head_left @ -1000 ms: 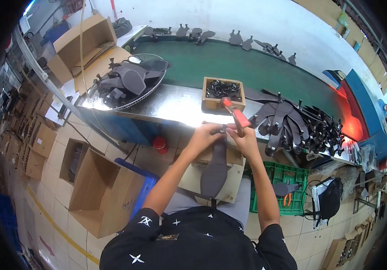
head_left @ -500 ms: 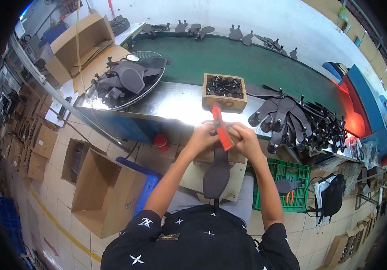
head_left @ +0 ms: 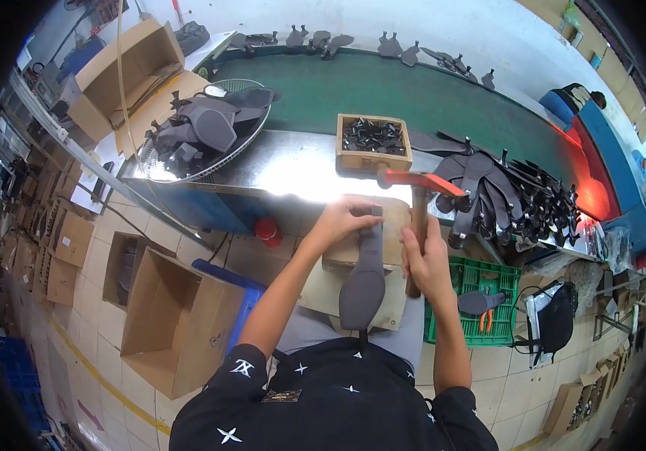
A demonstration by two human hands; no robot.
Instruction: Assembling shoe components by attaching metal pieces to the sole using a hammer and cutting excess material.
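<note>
While the left hand (head_left: 345,219) pins the top end of a dark grey paddle-shaped blade (head_left: 364,278) to a wooden block (head_left: 392,225) at the near edge of the steel bench (head_left: 293,169), the right hand (head_left: 427,259) is wrapped tight round the wooden handle of a red-headed hammer (head_left: 418,183), head poised above & just right of the blade's tip. Blade lies lengthwise toward the person, wide end hanging over the lap. Step in hand, as judged: fixing a small fitting at the blade's narrow end; what the left fingertips pinch is too small to tell. Next move calls for a short, square blow w/ fingers kept off the strike point. Vs. 0.5 s ago: hammer then sat low betw. both hands, near the blade tip; now it is raised & swung rt. Nearby: wooden box of black fittings (head_left: 374,140) behind the block, finished blades (head_left: 511,195) toward the bench's rt end, wire basket of parts (head_left: 203,128) at its left end.
</note>
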